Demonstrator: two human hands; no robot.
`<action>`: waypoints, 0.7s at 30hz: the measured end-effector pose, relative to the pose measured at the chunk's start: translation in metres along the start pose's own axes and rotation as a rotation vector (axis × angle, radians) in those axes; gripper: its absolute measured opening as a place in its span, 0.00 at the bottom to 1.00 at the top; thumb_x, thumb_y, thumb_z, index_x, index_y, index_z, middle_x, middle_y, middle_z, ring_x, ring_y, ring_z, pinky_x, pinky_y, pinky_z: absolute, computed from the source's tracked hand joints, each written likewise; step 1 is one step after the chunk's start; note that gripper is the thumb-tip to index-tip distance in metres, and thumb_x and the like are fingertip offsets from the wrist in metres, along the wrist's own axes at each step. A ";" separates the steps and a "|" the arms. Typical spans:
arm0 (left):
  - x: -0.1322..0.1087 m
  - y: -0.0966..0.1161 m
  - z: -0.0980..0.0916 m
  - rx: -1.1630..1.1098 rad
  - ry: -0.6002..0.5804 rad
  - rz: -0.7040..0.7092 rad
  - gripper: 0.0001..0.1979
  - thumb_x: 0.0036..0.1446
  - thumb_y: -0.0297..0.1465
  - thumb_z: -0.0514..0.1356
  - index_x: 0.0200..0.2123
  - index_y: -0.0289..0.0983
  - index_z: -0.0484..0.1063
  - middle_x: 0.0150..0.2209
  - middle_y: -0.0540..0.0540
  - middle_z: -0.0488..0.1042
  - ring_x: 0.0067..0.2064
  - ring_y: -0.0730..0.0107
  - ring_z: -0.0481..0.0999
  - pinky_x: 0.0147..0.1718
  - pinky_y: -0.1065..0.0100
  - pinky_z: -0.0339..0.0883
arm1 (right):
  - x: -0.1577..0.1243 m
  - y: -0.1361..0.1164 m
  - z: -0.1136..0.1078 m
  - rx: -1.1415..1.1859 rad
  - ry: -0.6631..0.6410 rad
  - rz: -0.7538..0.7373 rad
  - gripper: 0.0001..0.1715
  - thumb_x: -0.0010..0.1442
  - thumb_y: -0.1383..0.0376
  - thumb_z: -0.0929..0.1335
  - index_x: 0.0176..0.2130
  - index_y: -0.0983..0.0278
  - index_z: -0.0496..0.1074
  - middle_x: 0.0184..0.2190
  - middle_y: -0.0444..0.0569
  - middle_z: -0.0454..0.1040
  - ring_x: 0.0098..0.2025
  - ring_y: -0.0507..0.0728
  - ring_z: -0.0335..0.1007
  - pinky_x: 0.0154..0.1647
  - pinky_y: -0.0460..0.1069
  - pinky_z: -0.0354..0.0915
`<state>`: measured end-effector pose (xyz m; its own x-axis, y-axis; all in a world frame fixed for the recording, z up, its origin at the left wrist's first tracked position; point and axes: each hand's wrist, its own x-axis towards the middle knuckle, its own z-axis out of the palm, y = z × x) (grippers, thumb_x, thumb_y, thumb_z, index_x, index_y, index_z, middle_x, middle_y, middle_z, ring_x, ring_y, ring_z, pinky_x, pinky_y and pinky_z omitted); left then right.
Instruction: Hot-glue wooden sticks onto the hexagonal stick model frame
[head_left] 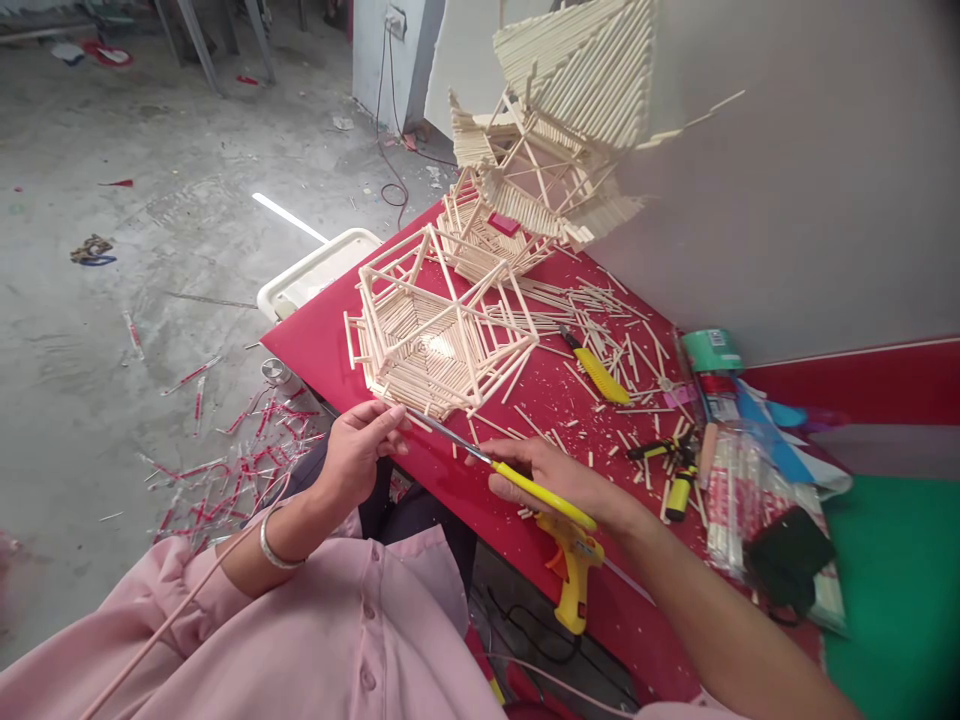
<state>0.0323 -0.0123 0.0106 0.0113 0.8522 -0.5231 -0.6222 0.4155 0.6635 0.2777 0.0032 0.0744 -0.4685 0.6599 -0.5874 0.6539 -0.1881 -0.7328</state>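
My right hand (547, 470) is closed around the yellow handles of a pair of scissors (450, 432), whose metal blades point left. At the blade tips, my left hand (367, 440) pinches its thumb and fingers together. Whatever lies in that pinch is too small to make out. Just beyond both hands sits a hexagonal frame of thin wooden sticks (450, 300), with a floor of sticks laid in rings. Below my right wrist, a yellow glue gun (576, 575) rests at the edge of the red table (322, 345).
Behind the frame rises a larger stick structure with slatted roofs (577, 80). Loose sticks (600, 315), a yellow cutter knife (600, 375) and cutting pliers (660, 447) lie to the right. Packs of sticks (735, 490) stand farther right. Plastic wrappers (240, 480) litter the floor.
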 end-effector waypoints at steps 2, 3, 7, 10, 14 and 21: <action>0.000 0.000 0.000 -0.009 0.003 -0.001 0.19 0.37 0.39 0.76 0.24 0.34 0.73 0.19 0.52 0.72 0.18 0.78 0.70 0.20 0.76 0.66 | -0.009 -0.001 -0.006 -0.040 -0.002 0.026 0.38 0.53 0.46 0.72 0.56 0.65 0.75 0.48 0.53 0.79 0.47 0.61 0.76 0.48 0.51 0.72; 0.000 0.000 0.000 -0.011 0.003 0.000 0.19 0.37 0.39 0.76 0.24 0.34 0.73 0.18 0.53 0.71 0.19 0.78 0.70 0.20 0.76 0.66 | -0.014 -0.001 -0.010 -0.060 0.004 0.047 0.39 0.52 0.46 0.73 0.57 0.64 0.74 0.49 0.54 0.79 0.48 0.62 0.77 0.48 0.52 0.72; 0.000 -0.001 0.001 0.001 -0.002 0.007 0.18 0.38 0.39 0.76 0.24 0.34 0.74 0.19 0.52 0.72 0.19 0.79 0.70 0.21 0.77 0.66 | -0.035 0.004 -0.026 -0.099 0.031 0.125 0.41 0.48 0.46 0.75 0.56 0.65 0.75 0.49 0.55 0.80 0.47 0.65 0.78 0.46 0.53 0.74; 0.000 -0.002 0.001 0.014 0.007 0.013 0.18 0.38 0.39 0.76 0.25 0.34 0.75 0.17 0.53 0.70 0.19 0.78 0.71 0.21 0.77 0.66 | -0.043 0.019 -0.035 -0.187 0.102 0.173 0.40 0.49 0.46 0.74 0.56 0.63 0.76 0.50 0.54 0.79 0.49 0.66 0.78 0.48 0.54 0.74; 0.001 -0.004 0.000 0.024 0.009 0.020 0.18 0.37 0.39 0.76 0.25 0.34 0.75 0.18 0.52 0.71 0.19 0.78 0.71 0.21 0.76 0.66 | -0.040 0.054 -0.043 -0.406 0.348 0.264 0.39 0.52 0.44 0.72 0.57 0.61 0.75 0.54 0.54 0.77 0.54 0.67 0.75 0.51 0.55 0.72; 0.000 -0.005 0.000 0.057 0.038 0.048 0.20 0.35 0.41 0.76 0.25 0.34 0.75 0.18 0.51 0.71 0.19 0.78 0.70 0.20 0.75 0.66 | -0.036 0.079 -0.033 -0.809 0.495 0.267 0.34 0.61 0.55 0.68 0.64 0.58 0.66 0.49 0.52 0.80 0.46 0.64 0.79 0.41 0.51 0.72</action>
<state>0.0360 -0.0139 0.0071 -0.0479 0.8592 -0.5094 -0.5760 0.3929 0.7168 0.3654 -0.0114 0.0487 -0.0650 0.9330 -0.3541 0.9978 0.0572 -0.0324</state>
